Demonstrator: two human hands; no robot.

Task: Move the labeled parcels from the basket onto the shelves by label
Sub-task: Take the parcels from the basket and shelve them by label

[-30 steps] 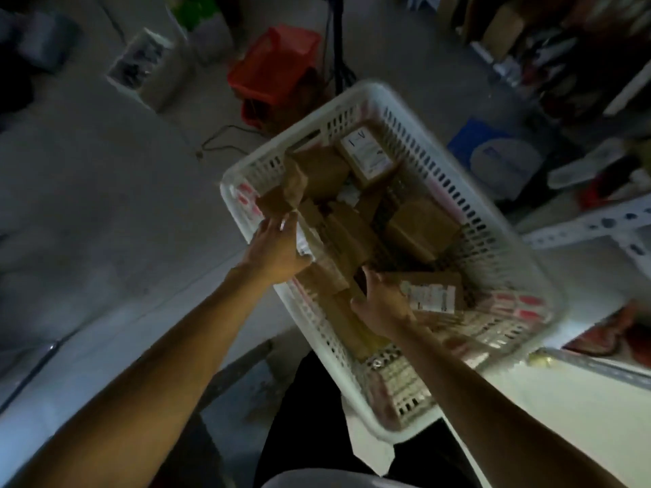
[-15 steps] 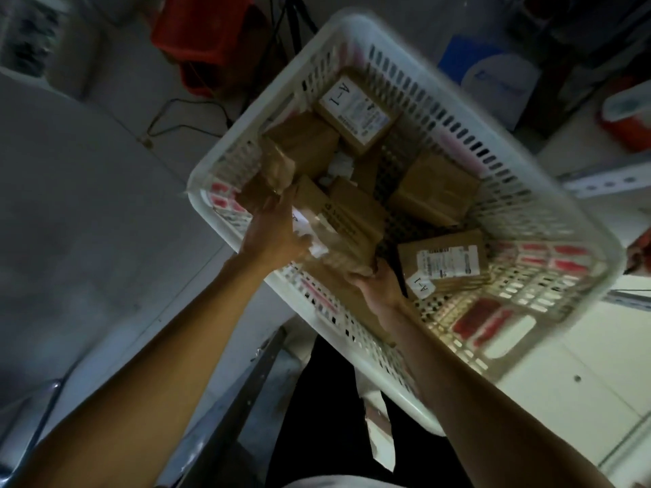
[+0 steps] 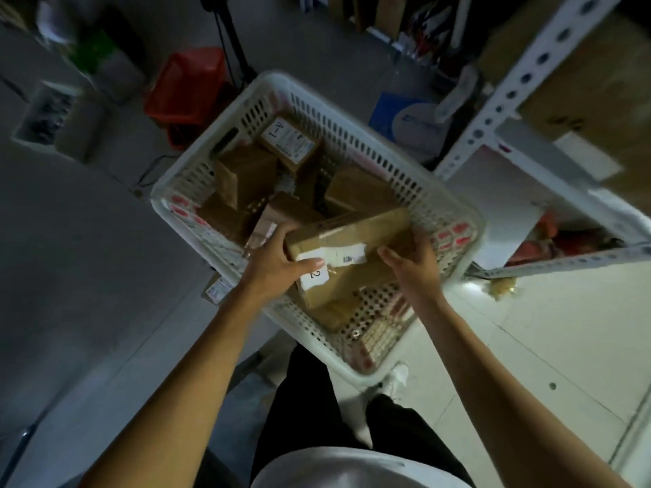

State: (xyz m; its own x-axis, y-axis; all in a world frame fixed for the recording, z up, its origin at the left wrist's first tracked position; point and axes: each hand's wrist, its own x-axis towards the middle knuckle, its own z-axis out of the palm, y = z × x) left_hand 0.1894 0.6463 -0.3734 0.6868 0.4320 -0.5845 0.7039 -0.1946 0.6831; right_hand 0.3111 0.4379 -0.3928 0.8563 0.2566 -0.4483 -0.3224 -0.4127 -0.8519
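Note:
A white perforated basket (image 3: 454, 202) stands on the floor in front of me, filled with several brown cardboard parcels. Both hands hold one long brown parcel (image 3: 355, 234) just above the basket's near side. My left hand (image 3: 278, 265) grips its left end, thumb across a white label ending in "2". My right hand (image 3: 412, 262) grips its right end. A parcel labelled "A-1" (image 3: 289, 142) lies at the basket's far corner.
A white metal shelf unit (image 3: 500, 103) stands to the right, its lower board holding red items (image 3: 549, 241). A red crate (image 3: 186, 89), a blue-and-white box (image 3: 405, 118) and a black stand leg (image 3: 229, 40) sit beyond the basket. My legs are below.
Both hands left the parcels they were sorting through and now hold one long parcel with its "2" label facing up. The view swung to show the shelf on the right.

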